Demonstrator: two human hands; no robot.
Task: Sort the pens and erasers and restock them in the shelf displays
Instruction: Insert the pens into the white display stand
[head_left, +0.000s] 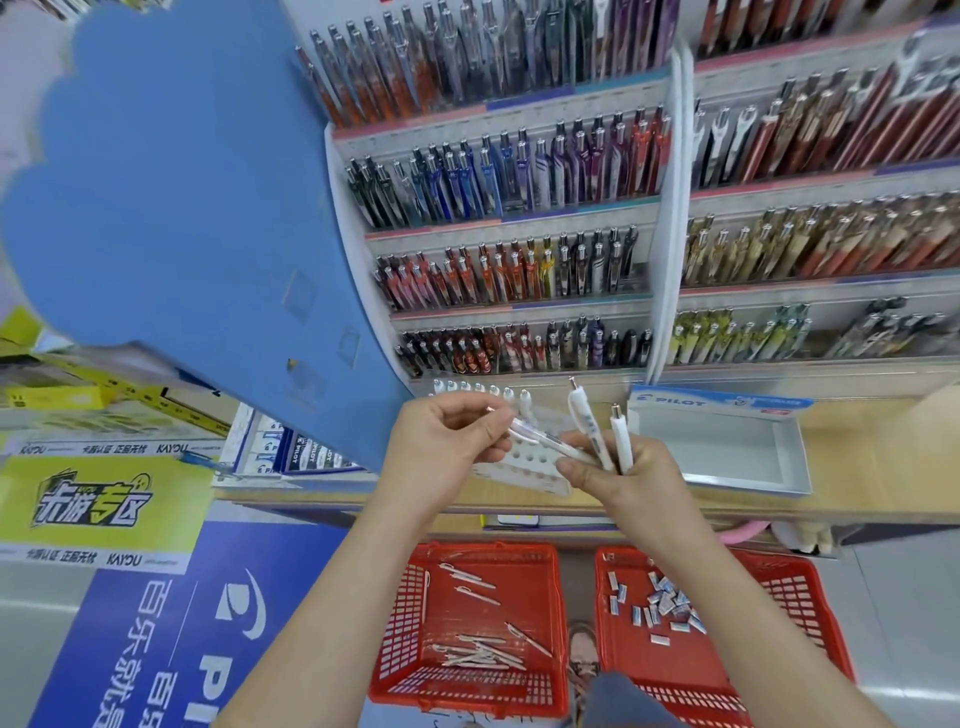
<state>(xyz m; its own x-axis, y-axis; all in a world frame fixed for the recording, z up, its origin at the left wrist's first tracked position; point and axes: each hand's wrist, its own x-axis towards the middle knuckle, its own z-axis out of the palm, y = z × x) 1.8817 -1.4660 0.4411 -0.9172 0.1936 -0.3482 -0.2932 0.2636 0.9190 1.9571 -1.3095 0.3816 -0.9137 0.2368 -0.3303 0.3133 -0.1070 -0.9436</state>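
My left hand (441, 447) pinches one white pen (524, 434) by its upper end, its other end reaching my right hand. My right hand (618, 478) grips two more white pens (602, 436), tips up. Both hands hover over a white perforated pen holder (519, 467) on the wooden counter, with a row of white pens (480, 392) standing in its far side. On the floor, the left red basket (470, 623) holds several white pens and the right red basket (727, 623) holds several small erasers (660, 605).
An empty white Pilot display box (722, 441) sits on the counter (883, 457) right of my hands. Tiered shelves of pens (519, 249) rise behind. A blue cloud-shaped side panel (171, 197) stands on the left, with yellow and blue signs (104, 499) below.
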